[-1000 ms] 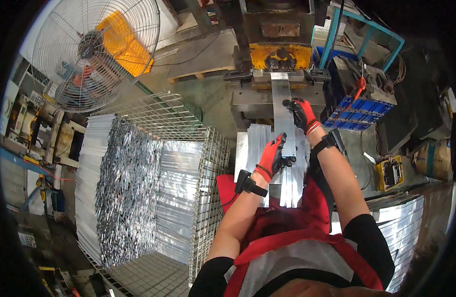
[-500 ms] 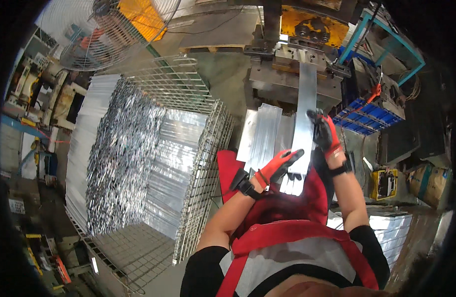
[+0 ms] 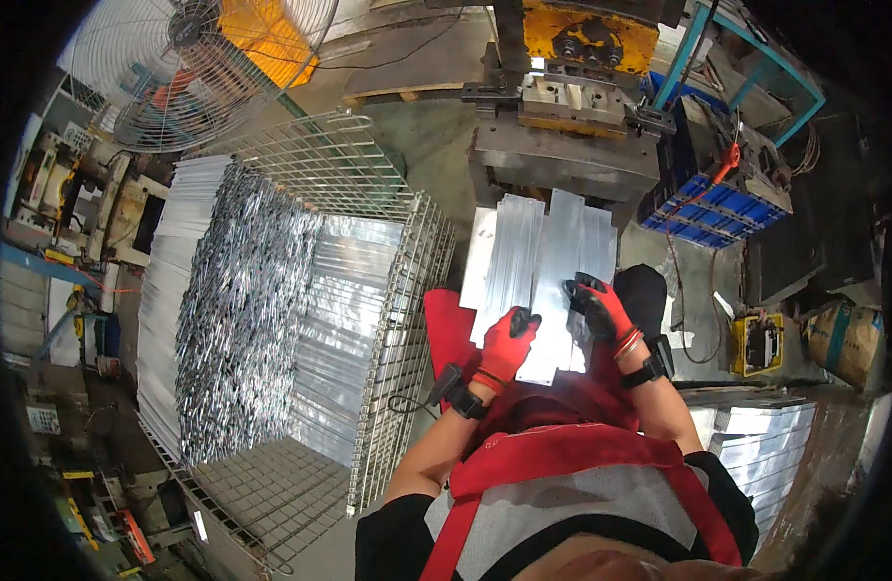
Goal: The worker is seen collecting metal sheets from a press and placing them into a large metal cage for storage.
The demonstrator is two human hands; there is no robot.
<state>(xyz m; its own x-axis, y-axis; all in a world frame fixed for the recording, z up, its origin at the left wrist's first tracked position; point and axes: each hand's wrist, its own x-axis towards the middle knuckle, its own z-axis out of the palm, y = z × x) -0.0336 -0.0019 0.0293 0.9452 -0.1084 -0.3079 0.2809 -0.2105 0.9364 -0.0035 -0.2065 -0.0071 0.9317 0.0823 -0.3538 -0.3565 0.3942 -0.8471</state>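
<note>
Before me a long flat silvery metal strip (image 3: 554,281) lies slantwise over the stacks of strips at my lap. My left hand (image 3: 509,344), in a red glove with dark fingertips, is closed at its left edge near the close end. On the opposite edge, a little farther up, the curled fingers of my right hand (image 3: 601,308) grip it, gloved the same way. To the left is a stack of like strips (image 3: 512,257); more strips (image 3: 595,242) show on the right, partly under the held one. Both thumbs are partly hidden.
A wire mesh cage (image 3: 399,329) full of metal strips stands at my left, a large fan (image 3: 189,73) behind it. Ahead is a press machine with a metal die block (image 3: 574,102). Blue crate (image 3: 703,218) and yellow basket (image 3: 758,344) sit to the right.
The metal strip has come off the press's die toward me and now lies over the stacks. My right hand has drawn nearer; my left hand has moved left and lower, its fingers now curled.
</note>
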